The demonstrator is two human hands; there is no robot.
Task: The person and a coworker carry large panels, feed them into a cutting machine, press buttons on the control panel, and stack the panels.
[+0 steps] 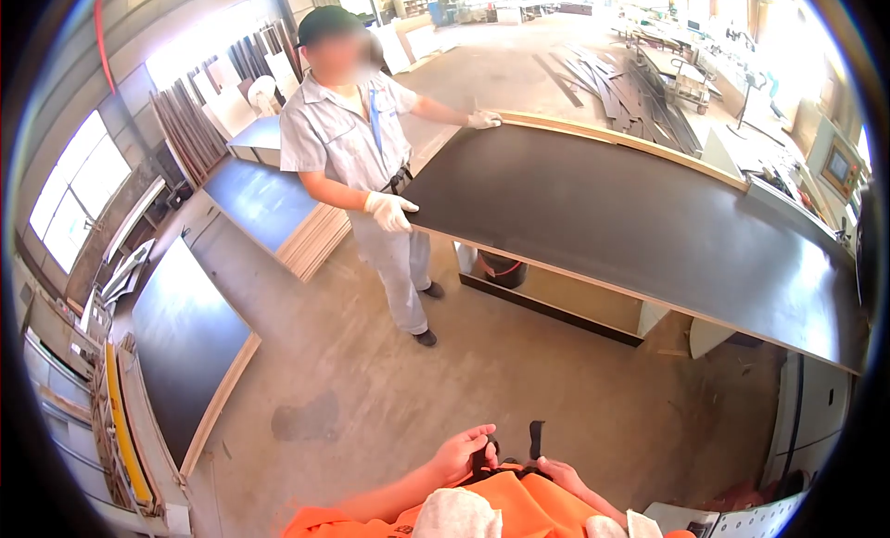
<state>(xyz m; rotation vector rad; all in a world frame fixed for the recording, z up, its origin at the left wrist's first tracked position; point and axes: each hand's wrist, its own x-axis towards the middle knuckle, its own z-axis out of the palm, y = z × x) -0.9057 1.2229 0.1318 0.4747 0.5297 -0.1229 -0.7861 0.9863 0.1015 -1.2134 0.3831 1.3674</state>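
At my waist, in front of my orange clothing, my left hand is closed on a black strap. My right hand pinches another black strap end, which sticks up above the fingers. Between the two hands lies more black webbing, partly hidden by the clothing. A whitish cloth-like item shows below my left hand, and another white piece lies at the lower right.
Across from me a co-worker in grey workwear and white gloves holds a large dark panel on a machine table. Panel stacks stand at left, with another dark panel nearer. A black bucket sits beneath the held panel.
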